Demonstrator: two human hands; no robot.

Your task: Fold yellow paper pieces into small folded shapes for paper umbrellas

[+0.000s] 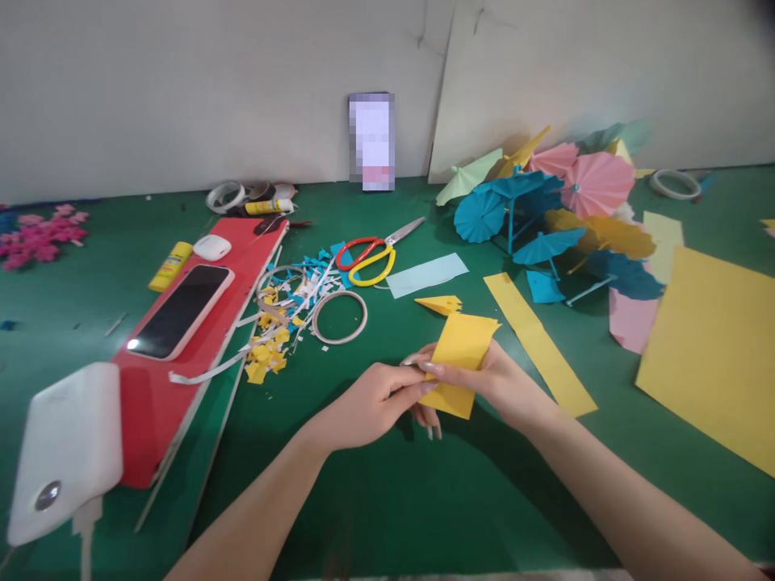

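A folded piece of yellow paper is held just above the green table, tilted slightly. My left hand pinches its left edge between thumb and fingers. From the other side my right hand grips it, thumb across the front and fingers behind. Just beyond the paper lies a small folded yellow wedge with a notched end. A long yellow paper strip rests to the right of my right hand. Scissors with one red and one yellow handle lie farther back, beside a pale blue paper strip.
Paper umbrellas in several colours pile up at the back right, near a large yellow sheet. Tape rolls and paper scraps lie left of centre. A phone and a white power bank are at the left.
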